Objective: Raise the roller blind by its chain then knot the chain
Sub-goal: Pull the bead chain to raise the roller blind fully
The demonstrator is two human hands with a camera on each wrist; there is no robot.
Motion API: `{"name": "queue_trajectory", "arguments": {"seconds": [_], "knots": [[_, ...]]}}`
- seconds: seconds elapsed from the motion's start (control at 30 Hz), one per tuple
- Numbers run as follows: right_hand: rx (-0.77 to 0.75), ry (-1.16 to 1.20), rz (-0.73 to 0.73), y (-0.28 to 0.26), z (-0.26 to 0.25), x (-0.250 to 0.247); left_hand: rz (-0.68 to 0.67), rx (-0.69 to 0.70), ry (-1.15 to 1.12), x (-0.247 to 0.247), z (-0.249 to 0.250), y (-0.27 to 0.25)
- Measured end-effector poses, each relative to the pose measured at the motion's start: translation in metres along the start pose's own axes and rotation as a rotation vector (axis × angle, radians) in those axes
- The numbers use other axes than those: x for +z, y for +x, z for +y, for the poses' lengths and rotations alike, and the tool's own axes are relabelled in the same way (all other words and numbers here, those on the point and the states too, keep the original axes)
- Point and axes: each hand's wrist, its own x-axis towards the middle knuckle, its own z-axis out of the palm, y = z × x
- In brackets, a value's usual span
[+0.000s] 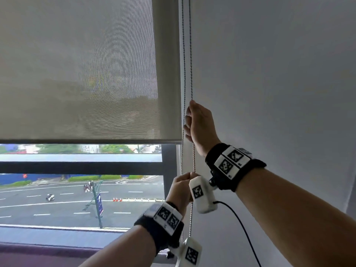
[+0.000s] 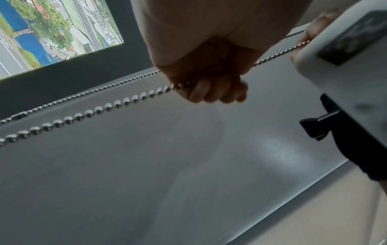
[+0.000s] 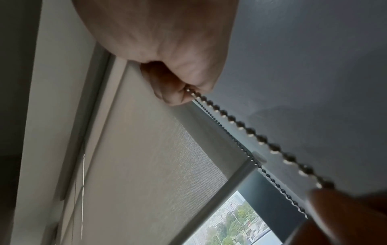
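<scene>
A beige mesh roller blind [image 1: 81, 70] covers the upper window, its bottom bar [image 1: 86, 141] a little above the window's crossbar. Two strands of metal bead chain [image 1: 191, 54] hang along its right edge by the wall. My right hand [image 1: 196, 122] grips the right strand high up, fingers curled round it [image 3: 178, 92]. My left hand [image 1: 183, 187] grips the same strand lower down, fist closed on the beads [image 2: 209, 87]. The other strand [image 2: 83, 94] runs free beside the left fist.
A plain grey wall [image 1: 269, 74] fills the right side. The dark window frame [image 1: 169, 170] stands left of the chain, with a street seen through the glass [image 1: 77, 199]. A black cable [image 1: 240, 224] trails from the right wrist unit. A sill [image 1: 48, 247] runs below.
</scene>
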Motion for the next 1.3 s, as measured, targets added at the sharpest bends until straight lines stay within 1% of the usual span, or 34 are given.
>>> {"name": "queue_trajectory", "arguments": {"seconds": [0.07, 0.13, 0.23, 0.33, 0.4, 0.5, 0.63, 0.73, 0.8, 0.87, 0.97, 1.1, 1.23, 1.3], "knots": [[-0.013, 0.012, -0.006, -0.002, 0.0, 0.0, -0.082, 0.017, -0.062, -0.008, 0.005, 0.004], [-0.035, 0.006, -0.011, -0.005, 0.002, -0.002, -0.127, 0.066, -0.122, -0.014, 0.013, 0.009], [-0.067, -0.053, 0.008, -0.009, 0.015, -0.009, -0.067, 0.145, -0.059, -0.01, 0.038, 0.016], [-0.103, -0.126, 0.052, -0.019, 0.034, -0.016, -0.068, 0.22, -0.02, 0.002, 0.072, 0.021], [-0.062, -0.101, 0.041, -0.03, 0.047, -0.02, -0.083, 0.255, -0.032, 0.01, 0.094, 0.021], [0.062, 0.034, 0.036, -0.053, 0.069, -0.024, -0.111, 0.265, -0.08, 0.029, 0.122, 0.024], [0.097, -0.01, 0.049, -0.082, 0.103, -0.036, -0.136, 0.235, -0.183, 0.05, 0.138, 0.026], [0.191, 0.199, 0.052, -0.089, 0.114, -0.04, -0.077, 0.253, -0.159, 0.057, 0.132, 0.026], [0.208, 0.244, 0.039, -0.089, 0.114, -0.041, -0.018, 0.285, -0.128, 0.058, 0.129, 0.025], [0.176, 0.169, -0.001, -0.087, 0.112, -0.046, 0.0, 0.296, -0.108, 0.06, 0.129, 0.023], [0.06, -0.09, -0.024, -0.083, 0.107, -0.053, 0.001, 0.306, -0.108, 0.061, 0.129, 0.021], [0.023, -0.145, -0.035, -0.07, 0.084, -0.056, 0.014, 0.292, -0.092, 0.056, 0.123, 0.019], [-0.089, -0.17, 0.016, -0.042, 0.054, -0.052, 0.013, 0.271, -0.105, 0.047, 0.108, 0.018], [-0.12, -0.179, 0.029, -0.029, 0.039, -0.047, 0.018, 0.266, -0.104, 0.043, 0.098, 0.016]]}}
